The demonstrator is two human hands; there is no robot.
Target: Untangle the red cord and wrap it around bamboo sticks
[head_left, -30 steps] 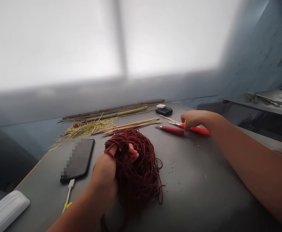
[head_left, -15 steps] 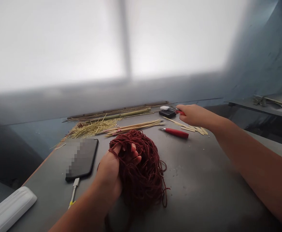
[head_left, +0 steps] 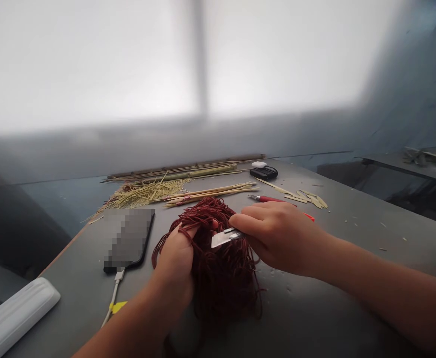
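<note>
Left hand point(head_left: 178, 258) threaded through dark-red tangled cord bundle point(head_left: 223, 276), gripping it over flat grey tabletop point(head_left: 375, 233). Right hand point(head_left: 277, 236) wraps red-handled utility knife point(head_left: 309, 217); metal blade point(head_left: 221, 239) points left in front of bundle, contact unclear.

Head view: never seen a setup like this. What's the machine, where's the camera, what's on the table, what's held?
There is no machine: these are a person's two bare hands. One camera, worn on the head, takes every picture, looking forward and down.

The left hand holds a bundle of dark red cord. The right hand grips a knife, its blade pointing toward the bundle; whether the blade touches the cord is hard to tell.

On the grey table lie a phone-like device with a white cable plugged in, a pile of straw-like strips, some thin sticks and a red-handled tool, partly hidden by the right hand.
</note>
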